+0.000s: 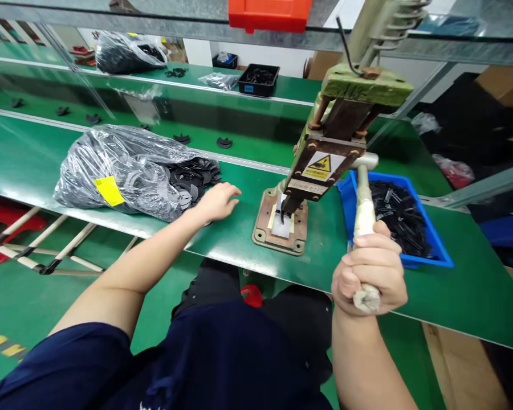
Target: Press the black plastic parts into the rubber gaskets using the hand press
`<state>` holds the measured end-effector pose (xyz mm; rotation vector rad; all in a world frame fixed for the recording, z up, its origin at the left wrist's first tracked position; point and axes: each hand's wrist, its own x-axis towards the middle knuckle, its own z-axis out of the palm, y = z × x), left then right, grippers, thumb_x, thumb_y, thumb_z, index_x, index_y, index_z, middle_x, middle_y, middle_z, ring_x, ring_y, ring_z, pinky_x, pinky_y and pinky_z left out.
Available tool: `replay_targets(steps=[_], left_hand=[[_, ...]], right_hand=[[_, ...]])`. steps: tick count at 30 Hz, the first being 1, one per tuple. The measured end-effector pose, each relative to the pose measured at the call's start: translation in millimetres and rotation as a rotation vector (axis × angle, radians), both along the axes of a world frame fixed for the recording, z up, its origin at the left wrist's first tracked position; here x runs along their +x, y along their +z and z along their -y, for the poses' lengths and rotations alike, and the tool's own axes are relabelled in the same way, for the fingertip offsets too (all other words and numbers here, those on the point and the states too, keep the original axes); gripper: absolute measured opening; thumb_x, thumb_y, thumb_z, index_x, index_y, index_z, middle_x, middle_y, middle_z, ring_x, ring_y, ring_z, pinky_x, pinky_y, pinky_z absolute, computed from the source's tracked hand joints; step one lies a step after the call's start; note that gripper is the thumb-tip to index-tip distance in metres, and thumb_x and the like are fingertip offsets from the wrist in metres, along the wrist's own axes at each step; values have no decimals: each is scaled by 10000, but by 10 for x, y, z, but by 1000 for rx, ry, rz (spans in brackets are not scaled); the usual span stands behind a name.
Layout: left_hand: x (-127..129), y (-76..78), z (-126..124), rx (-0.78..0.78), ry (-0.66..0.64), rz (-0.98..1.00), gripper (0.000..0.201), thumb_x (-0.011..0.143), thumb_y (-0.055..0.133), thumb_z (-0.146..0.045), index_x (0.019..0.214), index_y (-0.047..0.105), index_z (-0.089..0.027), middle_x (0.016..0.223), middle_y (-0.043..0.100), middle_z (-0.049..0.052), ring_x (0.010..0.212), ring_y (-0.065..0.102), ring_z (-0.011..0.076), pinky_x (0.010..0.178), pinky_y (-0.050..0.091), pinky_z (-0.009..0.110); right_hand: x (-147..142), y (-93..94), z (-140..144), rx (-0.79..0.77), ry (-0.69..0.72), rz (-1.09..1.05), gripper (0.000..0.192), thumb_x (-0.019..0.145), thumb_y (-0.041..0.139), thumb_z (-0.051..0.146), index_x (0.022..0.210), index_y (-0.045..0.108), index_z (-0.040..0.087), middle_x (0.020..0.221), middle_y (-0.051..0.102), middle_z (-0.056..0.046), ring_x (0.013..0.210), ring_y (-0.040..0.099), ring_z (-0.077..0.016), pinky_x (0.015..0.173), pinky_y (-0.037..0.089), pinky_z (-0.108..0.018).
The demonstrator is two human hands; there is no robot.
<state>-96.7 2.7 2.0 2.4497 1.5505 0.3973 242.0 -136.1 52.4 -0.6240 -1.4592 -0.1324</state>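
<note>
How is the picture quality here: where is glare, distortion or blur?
Head view: wide-lens distortion curves the green worktable edge and tilts the green hand press; bright glare streaks the crinkled clear plastic bag of black parts; the left hand and the right hand gripping the taped press lever are sharp; background shelves look softer.
</note>
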Motion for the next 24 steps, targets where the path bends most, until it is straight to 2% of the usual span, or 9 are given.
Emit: replay_targets(steps=[2, 4, 7, 10, 15, 18, 21, 24], left_hand=[[-277, 43, -281, 11, -19, -225, 467, 969, 570, -248, 1415, 685, -172, 1397, 675, 175, 1302, 587, 331, 1140, 453, 460], [-422, 75, -499, -32, -65, -388, 595, 906, 598, -204, 1500, 644, -207, 1498, 616, 165, 1354, 535, 347, 1142, 434, 466], [-437, 93, -689, -89, -122, -554, 688, 804, 647, -165, 1490, 666, -217, 1578, 543, 182, 1397, 472, 386, 1149, 400, 510], [-348, 88, -781, -76, -164, -637, 578, 790, 650, -152, 1361, 741, -166, 1544, 562, 216, 1387, 464, 408, 1147, 365, 552], [-135, 53, -786, -77, -261, -582, 374, 837, 723, -333, 1165, 778, -162, 1371, 678, 201, 1362, 510, 399, 1126, 376, 539], [11, 14, -695, -79, -320, -511, 307, 906, 674, -390, 1102, 768, -173, 1247, 733, 182, 1276, 612, 360, 1097, 418, 488], [106, -38, -604, -106, -345, -399, 329, 930, 676, -412, 1166, 721, -189, 1199, 758, 146, 1179, 691, 308, 1022, 478, 396], [133, -94, -544, -186, -305, -282, 450, 862, 785, -403, 1235, 643, -193, 1208, 758, 116, 1121, 722, 268, 902, 515, 318]], right_hand=[[-4, -10, -9, 13, -13, -7, 262, 838, 738, 357, 656, 581, 254, 698, 646, 50, 853, 707, -185, 1113, 563, -618], [-4, -11, -14, 16, -20, -6, 249, 836, 738, 346, 662, 584, 255, 699, 648, 49, 856, 707, -184, 1112, 563, -612], [3, 4, -14, 15, -13, 16, 237, 834, 737, 339, 671, 586, 256, 689, 644, 43, 862, 705, -187, 1118, 566, -598], [3, 28, -6, 15, -10, 31, 231, 843, 727, 335, 685, 578, 255, 687, 640, 41, 870, 706, -187, 1125, 564, -596], [-11, 50, 11, -4, -19, 33, 204, 839, 719, 300, 706, 573, 250, 704, 641, 43, 885, 708, -182, 1153, 548, -598], [-9, 51, 18, 0, -17, 37, 201, 837, 722, 303, 711, 572, 255, 713, 641, 47, 895, 712, -184, 1156, 544, -595], [-2, 52, 25, -7, -11, 54, 206, 859, 717, 324, 720, 581, 258, 726, 647, 40, 913, 709, -186, 1154, 546, -591], [-6, 54, 30, -17, -27, 60, 232, 890, 709, 366, 724, 582, 264, 743, 648, 53, 917, 701, -170, 1165, 545, -595]])
